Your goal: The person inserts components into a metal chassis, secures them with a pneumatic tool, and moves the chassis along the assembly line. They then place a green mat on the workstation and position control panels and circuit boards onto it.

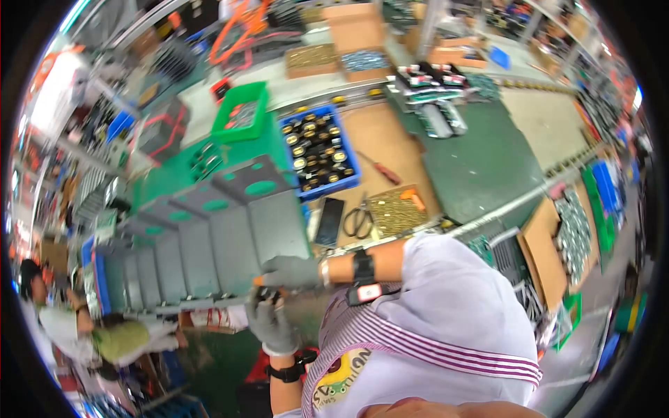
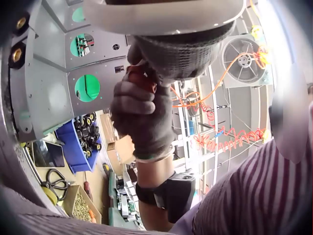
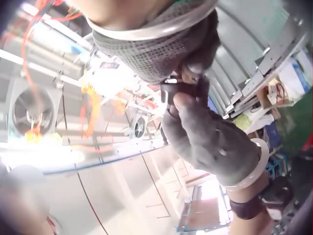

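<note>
My gloved right hand [image 1: 293, 272] and gloved left hand [image 1: 273, 327] meet at the near edge of a grey metal panel [image 1: 279, 226] with round cutouts. In the left wrist view, the right hand [image 2: 142, 105] has its fingers curled round an orange-red piece [image 2: 141, 77], mostly hidden; I cannot tell its kind. A small black part [image 3: 172, 89] is pinched by the bare-tipped thumb and fingers of the left hand [image 3: 210, 139], right against the right hand's fingers. Black round fittings with brass centres [image 2: 17, 54] sit along the panel's edge.
Beyond the panel stands a blue bin [image 1: 357, 164] of black brass-centred fittings. Near it lie a phone [image 1: 329, 221], scissors [image 1: 359, 221], a red-handled screwdriver [image 1: 387, 173] and a box of brass screws [image 1: 397, 212]. Another person [image 1: 104, 341] works at the lower left.
</note>
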